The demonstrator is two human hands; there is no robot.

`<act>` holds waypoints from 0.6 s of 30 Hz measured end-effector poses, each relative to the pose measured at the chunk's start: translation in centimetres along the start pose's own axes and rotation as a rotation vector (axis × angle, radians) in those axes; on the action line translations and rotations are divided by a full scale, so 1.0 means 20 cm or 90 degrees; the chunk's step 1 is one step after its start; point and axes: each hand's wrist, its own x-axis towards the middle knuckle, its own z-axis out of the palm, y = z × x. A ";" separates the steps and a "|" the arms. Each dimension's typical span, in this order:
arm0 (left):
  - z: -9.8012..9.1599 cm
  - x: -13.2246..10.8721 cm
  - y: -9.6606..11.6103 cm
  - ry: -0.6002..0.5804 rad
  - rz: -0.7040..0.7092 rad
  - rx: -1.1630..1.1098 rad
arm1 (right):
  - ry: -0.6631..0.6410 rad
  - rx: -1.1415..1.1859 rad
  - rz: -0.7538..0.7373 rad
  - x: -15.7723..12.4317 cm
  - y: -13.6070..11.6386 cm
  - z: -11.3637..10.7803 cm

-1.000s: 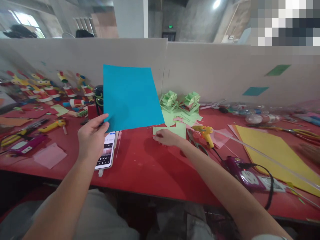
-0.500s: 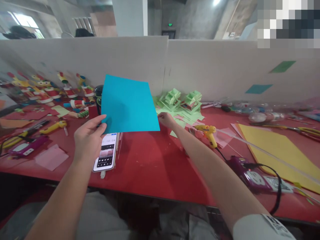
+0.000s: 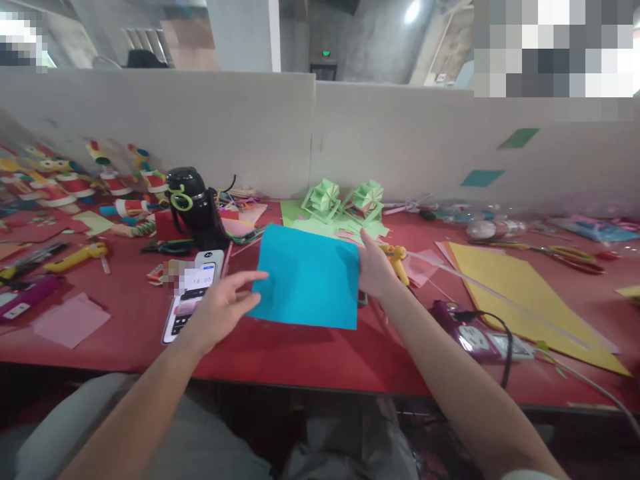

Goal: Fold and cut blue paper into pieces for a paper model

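Red counter (image 3: pixel 305 365); pale partition (image 3: pixel 200 113) upright along its far edge. Beyond: light-coloured pillar (image 3: pixel 243 33), grey wall (image 3: pixel 375 57), lit green sign (image 3: pixel 326 53) above dark rectangular frame (image 3: pixel 323 73). Bright lamp (image 3: pixel 413 11) high, right of sign.

a plain bright-blue paper sheet (image 3: pixel 307 283), unfolded and four-sided, is held tilted above the red table (image 3: pixel 310 368).

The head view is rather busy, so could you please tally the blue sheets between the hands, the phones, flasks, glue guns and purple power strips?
Blue sheet: 1
Phone: 1
Flask: 1
Glue guns: 2
Power strips: 2
Total: 7
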 end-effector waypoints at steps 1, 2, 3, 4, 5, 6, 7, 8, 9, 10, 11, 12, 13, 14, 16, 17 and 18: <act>0.02 -0.03 0.00 -0.041 -0.010 0.005 | 0.033 0.019 0.017 -0.01 -0.01 -0.03; 0.05 -0.05 0.00 -0.071 -0.015 -0.003 | 0.064 0.037 0.035 -0.02 -0.01 -0.04; 0.08 -0.07 -0.01 -0.091 -0.025 -0.027 | 0.089 0.051 0.044 -0.04 -0.01 -0.06; 0.10 -0.09 -0.01 -0.109 -0.041 -0.067 | 0.109 0.047 0.043 -0.05 0.00 -0.07; 0.13 -0.09 -0.02 -0.117 -0.059 -0.111 | 0.113 0.039 0.043 -0.07 0.00 -0.07; 0.15 -0.09 -0.03 -0.111 -0.080 -0.153 | 0.099 0.031 0.047 -0.09 0.00 -0.08; 0.18 -0.07 -0.04 -0.084 -0.100 -0.189 | 0.069 0.026 0.057 -0.10 0.00 -0.08; 0.19 -0.05 -0.05 -0.037 -0.120 -0.223 | 0.032 0.022 0.069 -0.12 0.00 -0.08; 0.21 -0.01 -0.07 -0.001 -0.149 -0.254 | 0.001 0.016 0.081 -0.13 0.00 -0.08; 0.23 0.03 -0.08 0.034 -0.162 -0.280 | -0.015 0.009 0.086 -0.13 0.00 -0.08; 0.24 0.08 -0.10 0.059 -0.156 -0.293 | -0.014 -0.002 0.081 -0.13 0.01 -0.09; 0.24 0.13 -0.12 0.072 -0.135 -0.292 | 0.001 -0.018 0.064 -0.13 0.02 -0.09; 0.24 0.18 -0.13 0.086 -0.125 -0.275 | 0.027 -0.039 0.037 -0.12 0.04 -0.09; 0.24 0.22 -0.14 0.095 -0.116 -0.251 | 0.054 -0.064 0.005 -0.10 0.05 -0.09; 0.22 0.28 -0.16 0.123 -0.105 -0.190 | 0.088 -0.124 -0.053 -0.07 0.10 -0.10; 0.21 0.30 -0.16 0.123 -0.097 -0.171 | 0.090 -0.150 -0.068 -0.05 0.11 -0.10; 0.20 0.32 -0.16 0.124 -0.088 -0.150 | 0.086 -0.163 -0.082 -0.04 0.13 -0.11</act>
